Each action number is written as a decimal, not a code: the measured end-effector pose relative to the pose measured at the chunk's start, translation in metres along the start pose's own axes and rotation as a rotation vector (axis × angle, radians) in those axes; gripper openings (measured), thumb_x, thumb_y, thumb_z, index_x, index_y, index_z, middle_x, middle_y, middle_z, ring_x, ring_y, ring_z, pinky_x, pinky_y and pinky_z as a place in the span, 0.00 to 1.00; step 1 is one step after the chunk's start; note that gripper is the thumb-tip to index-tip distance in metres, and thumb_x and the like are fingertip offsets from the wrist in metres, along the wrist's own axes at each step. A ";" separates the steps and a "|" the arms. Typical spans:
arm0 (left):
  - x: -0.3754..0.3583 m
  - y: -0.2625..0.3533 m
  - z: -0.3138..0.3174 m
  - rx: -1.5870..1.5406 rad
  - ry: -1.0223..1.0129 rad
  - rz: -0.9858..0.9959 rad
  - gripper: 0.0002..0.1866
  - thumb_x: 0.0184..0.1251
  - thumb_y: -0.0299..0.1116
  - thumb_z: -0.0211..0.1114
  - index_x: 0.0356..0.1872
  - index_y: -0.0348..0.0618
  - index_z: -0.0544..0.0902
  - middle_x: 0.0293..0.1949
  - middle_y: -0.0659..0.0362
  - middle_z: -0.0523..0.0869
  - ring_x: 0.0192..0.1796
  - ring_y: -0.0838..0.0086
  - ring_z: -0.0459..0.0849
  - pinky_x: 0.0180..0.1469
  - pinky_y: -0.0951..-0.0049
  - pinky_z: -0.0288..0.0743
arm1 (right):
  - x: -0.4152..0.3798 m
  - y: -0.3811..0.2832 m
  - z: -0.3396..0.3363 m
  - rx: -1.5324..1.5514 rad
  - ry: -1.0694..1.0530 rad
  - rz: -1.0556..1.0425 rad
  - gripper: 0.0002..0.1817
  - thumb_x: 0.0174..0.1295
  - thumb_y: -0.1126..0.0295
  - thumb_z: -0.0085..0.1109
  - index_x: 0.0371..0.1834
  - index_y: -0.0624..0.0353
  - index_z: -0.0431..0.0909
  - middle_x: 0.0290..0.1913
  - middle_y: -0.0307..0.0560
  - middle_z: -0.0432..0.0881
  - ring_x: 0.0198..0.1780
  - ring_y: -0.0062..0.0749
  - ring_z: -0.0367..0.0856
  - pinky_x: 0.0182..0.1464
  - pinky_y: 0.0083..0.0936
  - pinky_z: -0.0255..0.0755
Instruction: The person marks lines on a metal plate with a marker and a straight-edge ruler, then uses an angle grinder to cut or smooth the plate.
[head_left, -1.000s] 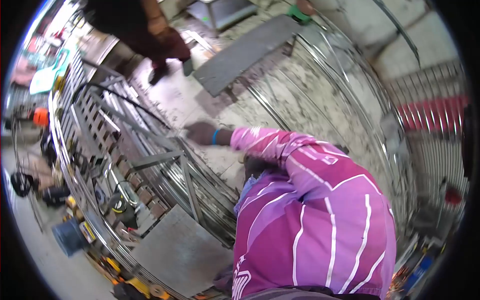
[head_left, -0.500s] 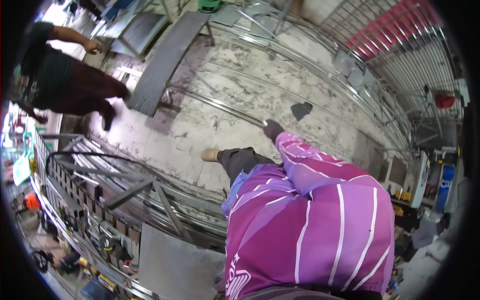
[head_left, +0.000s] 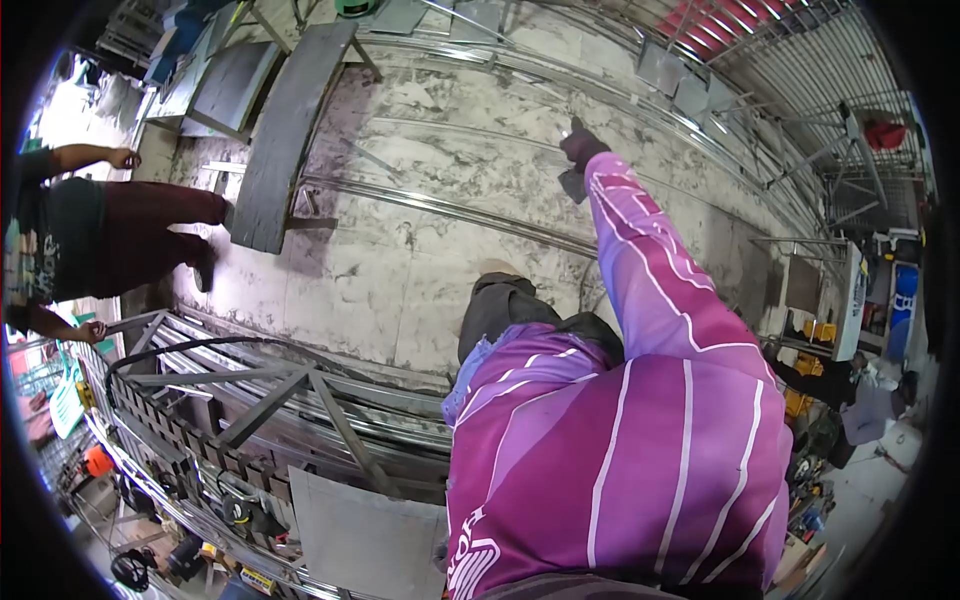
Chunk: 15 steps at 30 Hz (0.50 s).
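Observation:
My right hand (head_left: 582, 148), in a dark glove, is stretched forward over the floor. Its fingers look closed, with a small pale glint at their edge; what they hold is too small to make out. A dark flat scrap (head_left: 572, 186) shows just below it in the view, partly covered by the hand and sleeve. Long shiny metal bars (head_left: 450, 208) lie across the stained floor (head_left: 350, 265), their near ends passing behind my sleeve. My left hand is out of view.
Another person (head_left: 80, 235) stands at the left beside a long dark bench (head_left: 290, 140). A metal frame (head_left: 265, 405) and a grey sheet (head_left: 365, 530) occupy the lower left. More metal tubing (head_left: 650, 110) runs along the upper right, with shelving (head_left: 855, 300) at the right.
My right hand has moved up and away from the bars, and its arm is straighter. The view has shifted. The other person appears farther left and lower, with both hands visible.

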<state>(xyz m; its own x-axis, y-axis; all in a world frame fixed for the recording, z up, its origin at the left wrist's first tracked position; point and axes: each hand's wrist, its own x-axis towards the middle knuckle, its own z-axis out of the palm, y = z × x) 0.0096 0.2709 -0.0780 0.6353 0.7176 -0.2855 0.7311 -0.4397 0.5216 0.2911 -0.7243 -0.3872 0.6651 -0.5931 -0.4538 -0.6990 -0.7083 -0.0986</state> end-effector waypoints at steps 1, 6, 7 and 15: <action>0.005 0.001 0.005 0.015 -0.004 0.012 0.14 0.72 0.36 0.57 0.43 0.35 0.84 0.41 0.56 0.84 0.40 0.64 0.80 0.46 0.60 0.77 | -0.034 0.010 -0.041 0.002 0.001 0.004 0.34 0.66 0.58 0.60 0.75 0.55 0.68 0.54 0.62 0.85 0.54 0.55 0.85 0.57 0.47 0.75; -0.024 -0.041 0.000 0.030 0.108 -0.021 0.14 0.71 0.36 0.57 0.43 0.35 0.84 0.41 0.56 0.83 0.40 0.64 0.80 0.46 0.60 0.77 | -0.123 -0.075 -0.069 0.422 0.126 -0.146 0.19 0.62 0.60 0.60 0.51 0.60 0.84 0.47 0.65 0.87 0.52 0.60 0.85 0.54 0.46 0.77; -0.055 -0.056 -0.002 0.012 0.175 -0.066 0.14 0.71 0.36 0.57 0.43 0.35 0.84 0.41 0.56 0.83 0.40 0.64 0.79 0.46 0.60 0.77 | -0.116 -0.076 -0.017 0.380 0.064 -0.180 0.18 0.63 0.59 0.59 0.46 0.61 0.84 0.42 0.64 0.87 0.47 0.57 0.86 0.50 0.47 0.77; -0.204 -0.093 0.027 0.117 0.530 -0.547 0.11 0.68 0.29 0.61 0.47 0.35 0.85 0.42 0.52 0.88 0.44 0.63 0.85 0.53 0.57 0.79 | -0.320 -0.243 -0.017 -0.474 -0.792 -1.022 0.21 0.65 0.53 0.56 0.57 0.48 0.82 0.50 0.59 0.88 0.55 0.58 0.85 0.56 0.48 0.77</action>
<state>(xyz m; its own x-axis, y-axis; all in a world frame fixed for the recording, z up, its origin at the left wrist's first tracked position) -0.1815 0.1514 -0.0901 -0.0073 0.9992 -0.0397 0.9470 0.0197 0.3205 0.2525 -0.3694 -0.2029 0.3862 0.5267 -0.7572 0.2680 -0.8496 -0.4543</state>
